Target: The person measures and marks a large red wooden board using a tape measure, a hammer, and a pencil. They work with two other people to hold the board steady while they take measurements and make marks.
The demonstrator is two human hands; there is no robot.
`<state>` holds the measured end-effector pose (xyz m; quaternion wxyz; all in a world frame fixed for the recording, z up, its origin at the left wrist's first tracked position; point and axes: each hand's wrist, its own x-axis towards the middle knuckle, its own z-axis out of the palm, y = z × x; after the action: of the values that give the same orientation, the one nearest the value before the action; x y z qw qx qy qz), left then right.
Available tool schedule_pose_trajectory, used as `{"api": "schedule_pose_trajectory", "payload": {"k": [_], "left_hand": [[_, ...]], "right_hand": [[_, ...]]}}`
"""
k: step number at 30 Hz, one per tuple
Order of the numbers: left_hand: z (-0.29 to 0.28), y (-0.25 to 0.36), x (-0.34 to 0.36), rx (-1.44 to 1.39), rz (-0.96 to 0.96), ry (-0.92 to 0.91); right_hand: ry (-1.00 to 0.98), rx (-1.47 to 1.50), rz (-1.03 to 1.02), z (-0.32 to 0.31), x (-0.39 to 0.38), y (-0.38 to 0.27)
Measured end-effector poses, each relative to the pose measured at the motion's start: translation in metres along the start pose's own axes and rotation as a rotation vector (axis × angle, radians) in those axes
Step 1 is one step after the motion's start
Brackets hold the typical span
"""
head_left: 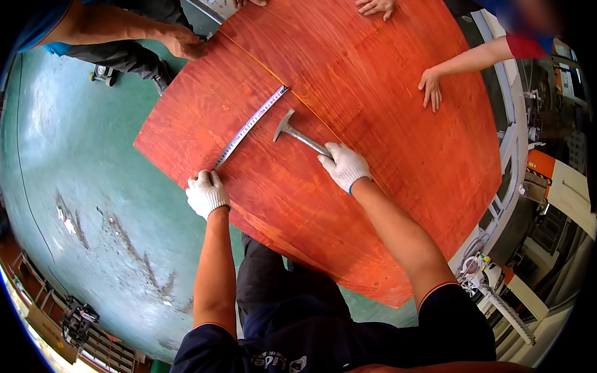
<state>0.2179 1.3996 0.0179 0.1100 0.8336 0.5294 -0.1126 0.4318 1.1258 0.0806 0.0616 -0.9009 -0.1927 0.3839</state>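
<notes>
A large reddish-orange wooden board (389,157) lies in front of me. Along its left part runs an extended tape measure (249,126), its far end reaching a thin line (315,111) across the board. My left hand (207,193), in a white knitted glove, is closed at the board's left edge on the near end of the tape; the tape's case is hidden. My gloved right hand (345,166) grips the handle of a metal hammer (298,132), whose head hangs above the board, right of the tape.
At the far left, one person's hand (184,42) is at the board's edge, by the line's end. Another person on the far right rests a hand (430,88) flat on the board. Green floor (81,168) lies left; a metal frame (513,146) and machinery stand right.
</notes>
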Motion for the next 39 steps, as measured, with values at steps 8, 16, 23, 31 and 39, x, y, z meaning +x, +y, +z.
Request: {"api": "schedule_pose_trajectory", "payload": {"k": [8,16,23,31,39], "left_hand": [[-0.001,0.005,-0.003,0.010,-0.029,-0.019],[0.002,0.010,-0.004,0.056,-0.027,0.007],[0.004,0.013,-0.006,0.054,-0.028,0.019],[0.009,0.009,-0.004,0.074,-0.008,0.039],[0.010,0.009,-0.003,0.062,-0.006,0.044]], "right_hand": [[0.003,0.070,0.029,0.005,0.003,0.011],[0.053,0.175,0.023,0.006,0.008,0.021],[0.053,0.203,0.011,0.006,0.011,0.026],[0.031,0.204,-0.004,0.005,0.013,0.030],[0.044,0.229,0.014,0.011,0.014,0.031]]}}
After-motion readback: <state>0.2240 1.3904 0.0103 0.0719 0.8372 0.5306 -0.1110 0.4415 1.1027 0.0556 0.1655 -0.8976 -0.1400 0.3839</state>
